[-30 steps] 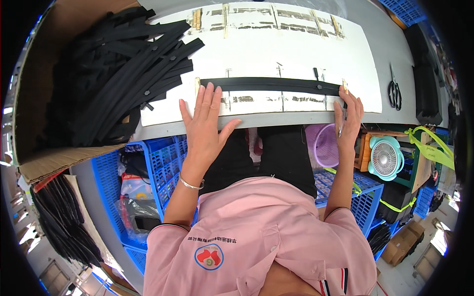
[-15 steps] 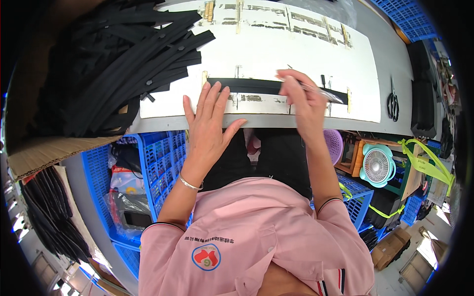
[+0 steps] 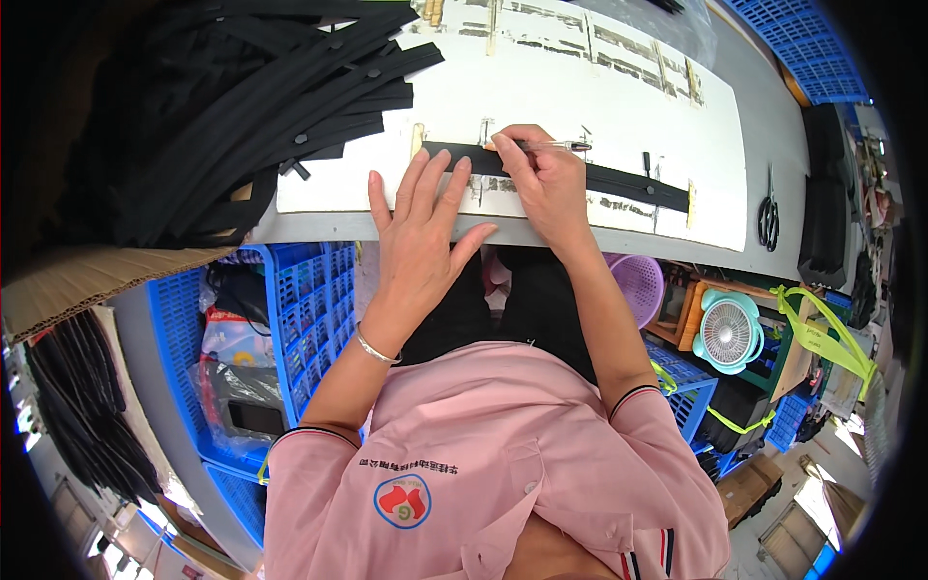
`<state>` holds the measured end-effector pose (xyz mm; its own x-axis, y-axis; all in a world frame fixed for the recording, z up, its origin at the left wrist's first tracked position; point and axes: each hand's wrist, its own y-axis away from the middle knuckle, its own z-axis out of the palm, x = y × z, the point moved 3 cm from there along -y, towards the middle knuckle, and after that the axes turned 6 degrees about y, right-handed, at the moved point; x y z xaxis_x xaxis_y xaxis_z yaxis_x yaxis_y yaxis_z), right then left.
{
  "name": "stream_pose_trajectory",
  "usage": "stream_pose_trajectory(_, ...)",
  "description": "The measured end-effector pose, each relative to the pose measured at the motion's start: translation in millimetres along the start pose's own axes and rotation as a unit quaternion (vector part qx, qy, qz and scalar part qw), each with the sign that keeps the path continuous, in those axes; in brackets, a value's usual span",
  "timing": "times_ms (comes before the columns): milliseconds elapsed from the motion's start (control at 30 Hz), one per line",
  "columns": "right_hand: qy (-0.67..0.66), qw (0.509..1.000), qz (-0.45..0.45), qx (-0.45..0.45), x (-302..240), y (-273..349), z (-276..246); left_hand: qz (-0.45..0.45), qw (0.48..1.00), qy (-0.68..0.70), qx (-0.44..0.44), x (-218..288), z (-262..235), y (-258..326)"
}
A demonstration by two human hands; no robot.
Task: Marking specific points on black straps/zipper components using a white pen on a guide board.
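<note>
Grey worktable (image 3: 778, 126) underneath it all, a marked white board (image 3: 570, 97) lying on that, a big tangle of black strips (image 3: 261, 116) fanning over the board's left side, and here's the one in play: a single long black strip (image 3: 619, 184), laid flat along the near part of the board, running left to right. Looks like woven tape, so I'd call it light, soft and floppy, nothing fragile about it, though it could skid or buckle on that smooth board if shoved from one end. Best hold, to my eye: flat fingertips pressing down near an end, or a pinch at either tip to draw it straight. And there's the left hand (image 3: 420, 208), palm down, fingers spread and nearly straight, tips on the strip by its left end, thumb stuck out wide to the right, grasping nothing. Over to the right hand (image 3: 551, 188), just beside it, curled in, thumb and fingers pinched round a slim pen (image 3: 561, 146), back end pointing right; whether its tip touches the strip, I can't tell. Littlest of all, a greyish slider (image 3: 650, 188) sits on the strip toward the right end.
</note>
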<state>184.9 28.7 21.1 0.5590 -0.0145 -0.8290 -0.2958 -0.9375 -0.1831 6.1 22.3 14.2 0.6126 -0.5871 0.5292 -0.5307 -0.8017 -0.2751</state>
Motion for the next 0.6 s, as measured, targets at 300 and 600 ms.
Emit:
stream_pose_trajectory(300, 0.031, 0.999, -0.012, 0.016, -3.4, 2.4, 1.6, 0.005, 1.0, -0.013, 0.006, -0.4, 1.0, 0.1)
stream_pose_trajectory(600, 0.002, 0.998, -0.055, -0.017, 4.3, 5.0, -0.1, 0.0, 1.0, -0.018, 0.004, 0.9, 1.4, -1.0)
